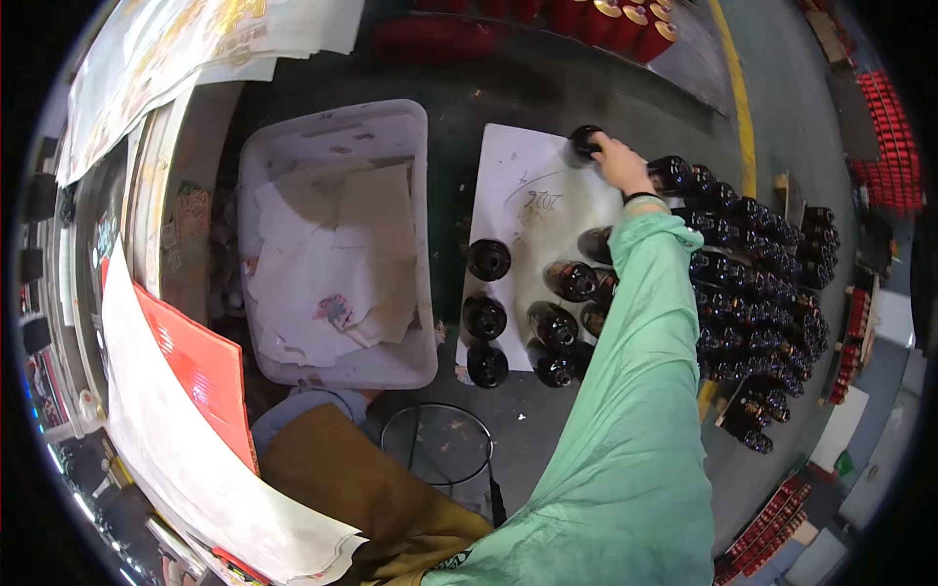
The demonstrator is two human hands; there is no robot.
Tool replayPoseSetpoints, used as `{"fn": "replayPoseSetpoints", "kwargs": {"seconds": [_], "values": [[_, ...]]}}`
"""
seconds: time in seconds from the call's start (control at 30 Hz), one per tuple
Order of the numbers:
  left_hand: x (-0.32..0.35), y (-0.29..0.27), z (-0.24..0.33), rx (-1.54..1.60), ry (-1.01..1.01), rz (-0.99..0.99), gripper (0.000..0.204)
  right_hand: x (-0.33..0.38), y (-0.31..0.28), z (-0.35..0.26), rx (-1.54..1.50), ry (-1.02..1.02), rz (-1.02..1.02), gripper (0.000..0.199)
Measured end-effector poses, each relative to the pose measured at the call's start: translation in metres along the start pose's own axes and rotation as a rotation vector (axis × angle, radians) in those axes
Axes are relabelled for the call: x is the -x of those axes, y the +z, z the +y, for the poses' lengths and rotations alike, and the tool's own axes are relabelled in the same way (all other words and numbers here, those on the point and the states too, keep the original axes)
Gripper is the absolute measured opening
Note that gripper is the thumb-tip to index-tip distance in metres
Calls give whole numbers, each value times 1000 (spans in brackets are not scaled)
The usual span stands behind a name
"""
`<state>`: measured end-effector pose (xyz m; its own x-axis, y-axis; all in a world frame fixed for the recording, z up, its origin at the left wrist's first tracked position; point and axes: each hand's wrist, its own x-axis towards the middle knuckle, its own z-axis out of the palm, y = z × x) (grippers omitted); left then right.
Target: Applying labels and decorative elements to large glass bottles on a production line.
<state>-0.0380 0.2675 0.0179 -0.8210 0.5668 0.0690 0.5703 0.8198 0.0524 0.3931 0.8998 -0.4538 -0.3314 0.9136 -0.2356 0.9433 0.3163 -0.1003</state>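
At the far right corner of the white board (500, 166), the right hand (623, 166) has its fingers bent in around a dark glossy bottle (585, 144); the blur hides whether the bottle stands quite upright or bears its weight on the board. No left hand shows, so its state cannot be told. A good grip here, I judge, stays firm and level, with the base kept flat and clear of its neighbours. The green sleeve (640, 337) crosses the board's right side, partly covering a cluster of bottles (570, 280) there; raising the forearm should keep loose cloth from tipping them. Three bottles (485, 317) line the board's left edge. Right of the board stand dense rows of dark bottles (718, 266), crowding the elbow's side. Left of it sits a white plastic bin (423, 225) holding paper sheets (371, 225); beyond its far edge are red gold-topped cylinders (657, 39).
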Motion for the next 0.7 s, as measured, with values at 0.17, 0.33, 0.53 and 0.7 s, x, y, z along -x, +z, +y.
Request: {"fn": "replayPoseSetpoints", "kwargs": {"seconds": [0.17, 0.33, 0.53, 0.7], "values": [[-4, -1, -10, 86, 102, 17, 25, -4, 35, -46, -156, 120, 163, 23], [6, -2, -21, 158, 167, 93, 25, 18, 40, -63, -70, 254, 309, 20], [30, -17, -35, 243, 267, 111, 24, 32, 26, -104, -255, 53, 323, 18], [57, -26, -52, 92, 167, 284, 21, 69, -38, -118, -390, -145, 467, 13]]}}
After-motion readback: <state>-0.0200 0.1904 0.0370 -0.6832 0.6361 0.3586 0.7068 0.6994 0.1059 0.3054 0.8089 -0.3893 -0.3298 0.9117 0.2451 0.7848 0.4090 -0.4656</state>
